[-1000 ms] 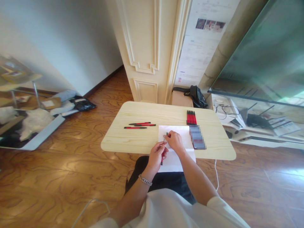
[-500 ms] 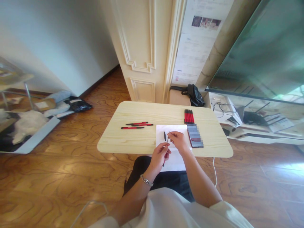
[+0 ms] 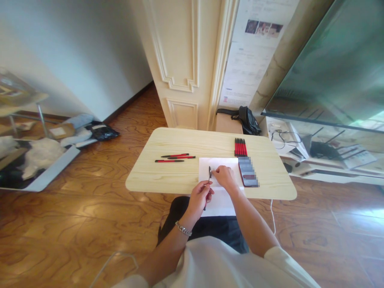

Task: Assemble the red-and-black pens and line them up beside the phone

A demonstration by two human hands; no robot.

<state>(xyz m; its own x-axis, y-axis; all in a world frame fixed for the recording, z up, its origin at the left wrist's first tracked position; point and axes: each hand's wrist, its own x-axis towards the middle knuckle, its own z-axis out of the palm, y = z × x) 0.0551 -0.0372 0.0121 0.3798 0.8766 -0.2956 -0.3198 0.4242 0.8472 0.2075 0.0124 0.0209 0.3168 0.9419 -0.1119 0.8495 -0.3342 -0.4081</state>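
Observation:
My left hand (image 3: 199, 197) is closed around a red pen (image 3: 205, 206), whose lower end shows beneath the fingers. A thin metallic-looking piece juts up from its grip toward my right hand (image 3: 225, 176). My right thumb and finger are pinched together close to the top of that piece; anything between them is too small to make out. Just beyond the fingertips, a small black pen part (image 3: 210, 169) lies on a white sheet of paper (image 3: 205, 164). Both hands are over the paper.
On the light wooden table (image 3: 144, 176), several red-and-black pens (image 3: 241, 147) stand in a neat row at the back right, above a phone (image 3: 247, 170). Three loose pens (image 3: 175, 156) lie left of the paper. A white cable (image 3: 272, 216) hangs below the table's right side.
My right fingers have moved slightly off the thin piece's tip, and the piece now shows more clearly above my left hand. The whole view has shifted a little.

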